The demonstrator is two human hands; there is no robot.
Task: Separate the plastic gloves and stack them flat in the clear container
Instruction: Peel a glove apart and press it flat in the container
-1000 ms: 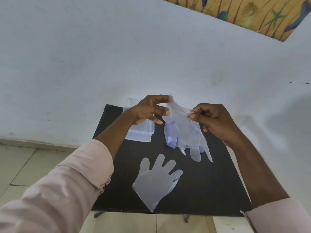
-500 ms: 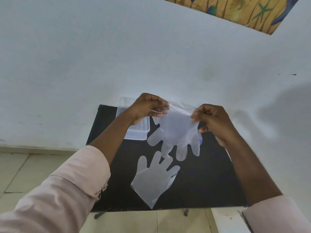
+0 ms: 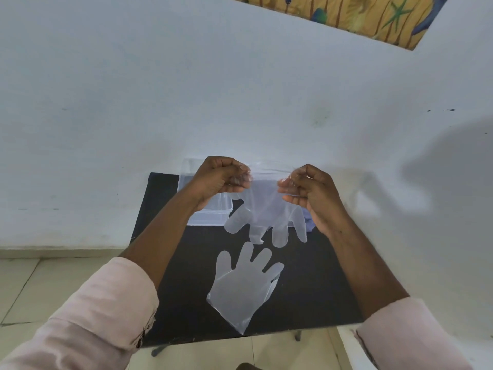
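My left hand and my right hand each pinch one side of the cuff of a clear plastic glove, which hangs spread between them with its fingers pointing down, above the black table. A second plastic glove lies flat on the table near me, fingers pointing away. The clear container stands at the table's far left, partly hidden behind my left wrist. A bluish bundle shows behind my right hand, mostly hidden.
The small black table stands against a white wall. Its near edge drops off to a tiled floor. A patterned cloth hangs at the top right.
The held glove has been pulled open and spread flat between both hands, which have risen slightly. The glove on the table has not moved.
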